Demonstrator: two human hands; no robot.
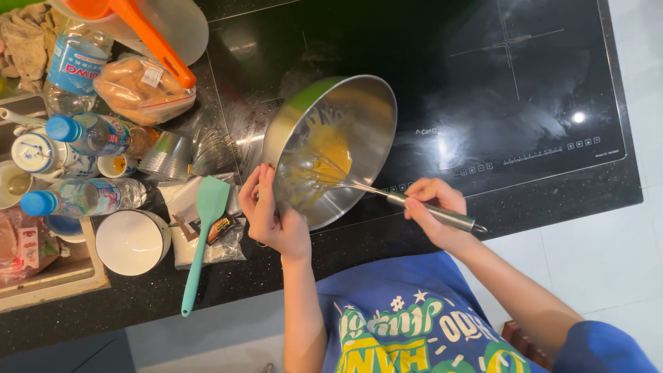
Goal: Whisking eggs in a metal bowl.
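Black induction cooktop (525,83) set in the dark speckled surface (103,304) carries the work: a steel mixing bowl (331,148) tilted steeply, open side toward the person, yellow batter (330,153) pooled low inside. Left hand (273,214) has its grip pinched on the bowl's near rim; right hand (435,207) has its grip wrapped round the steel handle of a whisk (359,188) whose wires sit in the batter. Main risk — the tilt: the bowl rests on an edge against smooth glass, so a hard stroke could skid it or slop batter over the low rim onto the cooktop controls. A thumb-and-finger hold gives little margin if the bowl twists. Clutter crowds the left side: a clear jug with an orange handle (148,34), bagged buns (141,88), water bottles (90,135), a white bowl (131,242), a stack of foil cups (166,155), a teal spatula (204,235) lying just beside the left hand — a sliding bowl hits these first.
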